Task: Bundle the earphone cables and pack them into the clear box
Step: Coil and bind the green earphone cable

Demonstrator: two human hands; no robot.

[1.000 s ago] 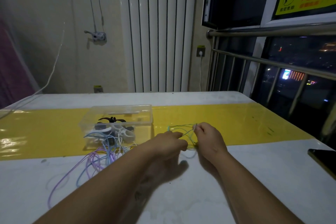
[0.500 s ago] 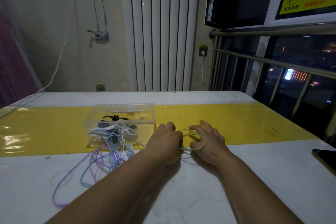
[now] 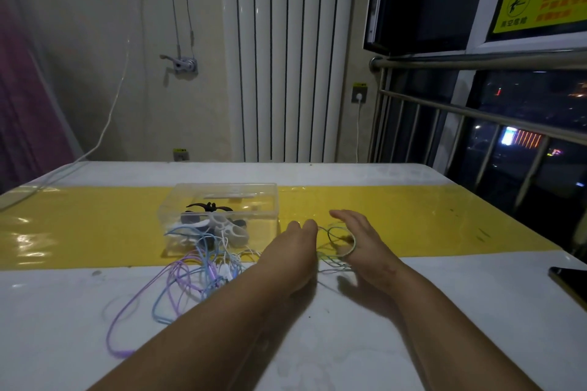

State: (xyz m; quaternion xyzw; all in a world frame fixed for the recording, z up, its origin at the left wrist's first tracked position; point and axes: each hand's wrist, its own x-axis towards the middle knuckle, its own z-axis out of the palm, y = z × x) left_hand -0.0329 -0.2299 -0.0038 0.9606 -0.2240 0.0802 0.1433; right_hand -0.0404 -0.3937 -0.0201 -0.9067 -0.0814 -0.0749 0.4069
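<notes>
The head camera looks down at a white table (image 3: 428,343) with a yellow strip (image 3: 79,225) across it. The clear box (image 3: 254,189) sits on the yellow strip, open at the top, with some white and dark rolled-up things inside.

Just in front of the box lies a messy pile of purple and blue cables (image 3: 190,276), partly on the white table.

To the right of the box, both hands are close together. The left hand (image 3: 292,251) has its fingers curled down and grips the green cable (image 3: 332,233). The right hand (image 3: 365,244) has its fingers straight and flat, and a loop of the green cable goes round its thumb.

A dark phone (image 3: 571,282) lies at the table's right edge.
</notes>
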